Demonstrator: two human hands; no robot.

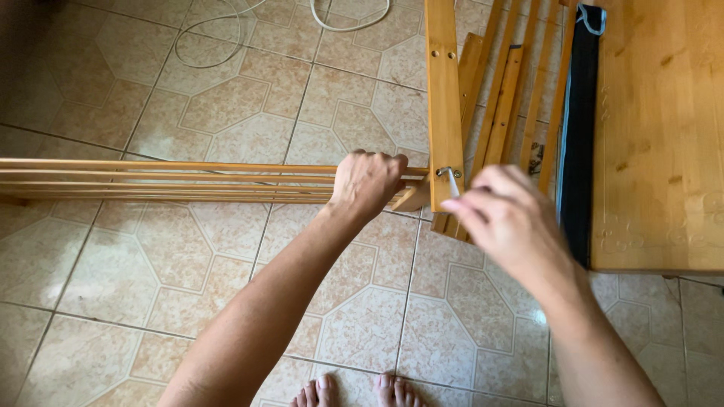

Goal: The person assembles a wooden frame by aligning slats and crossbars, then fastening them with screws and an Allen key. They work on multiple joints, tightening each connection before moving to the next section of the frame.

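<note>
1. Bamboo slats make up a slatted shelf panel that runs flat and long from the left edge of the view to the upright post, so its long axis lies left to right.
2. At the panel's right end, the left hand is wrapped shut over the slats, just short of the post.
3. Just right of the post, the right hand has its fingers pinched closed on a small metal hex key, whose tip sits in a bolt on the post's face.
4. The joint lies between the two hands: the post stands crosswise to the panel, and the key points back toward the post from the right hand, which is the nearer one to the bolt.
5. Behind the post lean more bamboo frame pieces, with a dark strip beside a wooden board; a white cable trails over the tiled floor.
</note>
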